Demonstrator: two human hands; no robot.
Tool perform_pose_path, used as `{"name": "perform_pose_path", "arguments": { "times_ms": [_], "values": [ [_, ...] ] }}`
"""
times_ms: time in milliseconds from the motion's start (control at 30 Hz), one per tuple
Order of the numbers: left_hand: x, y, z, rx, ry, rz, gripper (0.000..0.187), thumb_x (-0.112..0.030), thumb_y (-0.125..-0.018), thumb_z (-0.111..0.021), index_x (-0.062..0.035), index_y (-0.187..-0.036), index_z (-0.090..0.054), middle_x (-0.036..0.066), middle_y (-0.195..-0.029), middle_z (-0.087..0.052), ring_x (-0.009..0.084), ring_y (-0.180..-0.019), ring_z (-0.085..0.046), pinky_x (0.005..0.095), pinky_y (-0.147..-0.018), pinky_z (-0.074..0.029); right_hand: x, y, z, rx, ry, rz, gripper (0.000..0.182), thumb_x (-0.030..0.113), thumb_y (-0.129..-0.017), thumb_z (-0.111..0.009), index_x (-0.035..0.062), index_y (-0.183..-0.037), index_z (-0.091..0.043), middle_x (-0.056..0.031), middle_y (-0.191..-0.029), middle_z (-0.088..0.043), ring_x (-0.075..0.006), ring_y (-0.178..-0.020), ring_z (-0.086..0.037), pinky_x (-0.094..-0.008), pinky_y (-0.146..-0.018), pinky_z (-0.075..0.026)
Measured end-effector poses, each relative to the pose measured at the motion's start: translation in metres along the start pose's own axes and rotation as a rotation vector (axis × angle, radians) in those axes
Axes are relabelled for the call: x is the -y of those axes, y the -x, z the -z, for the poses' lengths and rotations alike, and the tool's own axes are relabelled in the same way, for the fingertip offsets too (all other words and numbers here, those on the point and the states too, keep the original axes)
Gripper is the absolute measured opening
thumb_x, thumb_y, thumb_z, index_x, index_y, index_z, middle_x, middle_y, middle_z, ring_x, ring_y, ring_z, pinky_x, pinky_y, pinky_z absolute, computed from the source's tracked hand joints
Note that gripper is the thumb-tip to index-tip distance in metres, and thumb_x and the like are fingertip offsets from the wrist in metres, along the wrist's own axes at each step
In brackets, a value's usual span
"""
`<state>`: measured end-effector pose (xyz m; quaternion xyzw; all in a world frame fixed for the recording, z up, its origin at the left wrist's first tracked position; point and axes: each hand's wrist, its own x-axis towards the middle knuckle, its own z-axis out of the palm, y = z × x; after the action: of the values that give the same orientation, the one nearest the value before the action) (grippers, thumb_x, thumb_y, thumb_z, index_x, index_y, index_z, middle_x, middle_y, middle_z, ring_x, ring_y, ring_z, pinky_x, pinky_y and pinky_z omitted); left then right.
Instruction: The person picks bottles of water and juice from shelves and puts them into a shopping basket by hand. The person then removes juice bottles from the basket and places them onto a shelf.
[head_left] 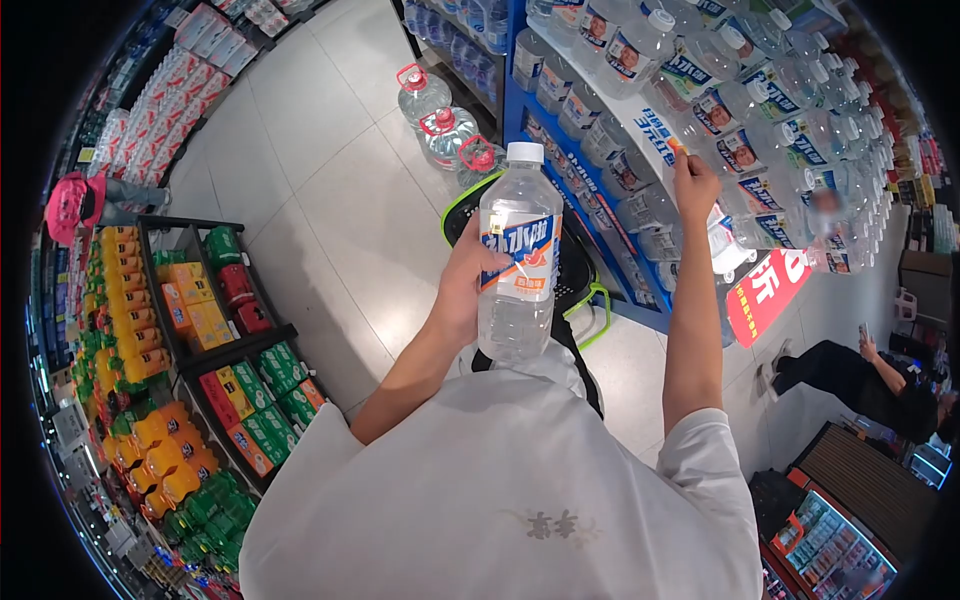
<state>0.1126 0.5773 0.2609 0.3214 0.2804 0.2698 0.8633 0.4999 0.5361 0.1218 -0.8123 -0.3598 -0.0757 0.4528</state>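
My left hand (467,272) is wrapped round a large clear drink bottle (520,290), held upright in front of my chest. It has a white cap and a blue, white and orange label with a fruit picture. My right hand (696,187) reaches out to the display shelf and is closed, fingertips at the printed white shelf strip (655,125). Whatever its fingers pinch, if anything, is too small to make out. Just beyond that hand stand rows of similar clear bottles (735,150) with white caps. Below my left hand, a black basket with a green rim (460,208) is partly hidden.
Large water jugs (445,135) with red handles stand on the tiled floor ahead. To the left is a black rack (190,365) of boxed and bottled drinks. A red sign (768,300) hangs at the display's right end. Another person (870,375) sits at right, holding a phone.
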Motion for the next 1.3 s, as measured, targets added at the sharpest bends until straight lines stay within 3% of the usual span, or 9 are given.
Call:
{"name": "perform_pose_path", "arguments": {
  "times_ms": [33,133,300,700,900,1000,1100,1300],
  "values": [
    [-0.001,0.000,0.000,-0.011,-0.014,-0.004,0.061,-0.016,-0.075,-0.051,0.0002,-0.133,-0.039,0.016,-0.116,-0.060,0.0245,-0.104,-0.062,0.0371,-0.093,-0.049,0.001,0.000,0.000,-0.001,0.007,0.004,0.032,0.029,-0.087,-0.066,-0.0018,-0.075,-0.069,-0.0087,-0.056,-0.062,-0.0115,-0.051,-0.057,-0.0283,-0.054,-0.044],
    [-0.002,0.002,-0.001,-0.033,-0.053,-0.018,0.063,-0.011,-0.070,-0.052,-0.0031,-0.131,-0.038,0.014,-0.113,-0.060,0.0236,-0.100,-0.064,0.0360,-0.088,-0.053,0.005,0.000,0.001,0.010,-0.005,-0.028,0.030,0.028,-0.085,-0.066,-0.0004,-0.075,-0.068,-0.0174,-0.063,-0.063,-0.0288,-0.057,-0.064,-0.0355,-0.059,-0.048],
    [-0.005,0.006,-0.003,-0.015,-0.017,-0.045,0.061,-0.010,-0.069,-0.052,-0.0025,-0.128,-0.039,0.014,-0.112,-0.060,0.0225,-0.099,-0.064,0.0339,-0.088,-0.053,0.004,0.000,0.001,0.011,0.012,-0.012,0.029,0.028,-0.084,-0.066,0.0001,-0.075,-0.069,-0.0171,-0.063,-0.064,-0.0291,-0.058,-0.065,-0.0354,-0.059,-0.048],
    [-0.009,0.011,-0.008,-0.054,-0.072,-0.049,0.048,-0.021,-0.079,-0.057,-0.0033,-0.123,-0.044,0.012,-0.107,-0.061,0.0178,-0.095,-0.065,0.0302,-0.086,-0.051,0.010,0.000,0.004,0.023,0.046,-0.008,0.031,0.029,-0.084,-0.066,-0.0004,-0.075,-0.068,-0.0166,-0.062,-0.063,-0.0275,-0.055,-0.064,-0.0350,-0.059,-0.048],
    [-0.007,0.012,-0.004,0.014,-0.036,-0.086,0.060,-0.013,-0.071,-0.053,-0.0014,-0.129,-0.041,0.014,-0.114,-0.059,0.0193,-0.101,-0.062,0.0316,-0.090,-0.049,0.008,0.000,0.003,0.027,0.035,-0.032,0.031,0.030,-0.085,-0.066,0.0000,-0.077,-0.069,-0.0169,-0.065,-0.065,-0.0283,-0.059,-0.065,-0.0353,-0.060,-0.049],
    [-0.006,0.013,0.000,0.025,-0.096,-0.111,0.074,-0.013,-0.068,-0.051,0.0051,-0.138,-0.035,0.019,-0.122,-0.057,0.0258,-0.110,-0.060,0.0375,-0.098,-0.047,0.006,-0.001,0.002,0.019,0.026,-0.024,0.031,0.030,-0.085,-0.065,0.0001,-0.078,-0.070,-0.0173,-0.066,-0.065,-0.0288,-0.059,-0.066,-0.0357,-0.061,-0.049],
    [-0.010,0.015,-0.005,0.006,-0.047,-0.099,0.065,-0.010,-0.067,-0.052,-0.0004,-0.130,-0.040,0.014,-0.115,-0.059,0.0206,-0.102,-0.062,0.0323,-0.091,-0.049,0.005,0.000,0.001,0.018,0.021,-0.022,0.031,0.030,-0.085,-0.065,0.0002,-0.078,-0.070,-0.0174,-0.065,-0.065,-0.0291,-0.059,-0.065,-0.0358,-0.060,-0.048],
    [-0.012,0.015,-0.009,-0.043,-0.046,-0.045,0.053,-0.011,-0.074,-0.054,-0.0011,-0.125,-0.042,0.014,-0.109,-0.061,0.0198,-0.094,-0.065,0.0311,-0.085,-0.052,0.005,-0.001,0.002,0.021,0.020,-0.027,0.031,0.029,-0.085,-0.066,-0.0003,-0.076,-0.069,-0.0169,-0.064,-0.064,-0.0288,-0.057,-0.064,-0.0357,-0.058,-0.047]
  ]
}}
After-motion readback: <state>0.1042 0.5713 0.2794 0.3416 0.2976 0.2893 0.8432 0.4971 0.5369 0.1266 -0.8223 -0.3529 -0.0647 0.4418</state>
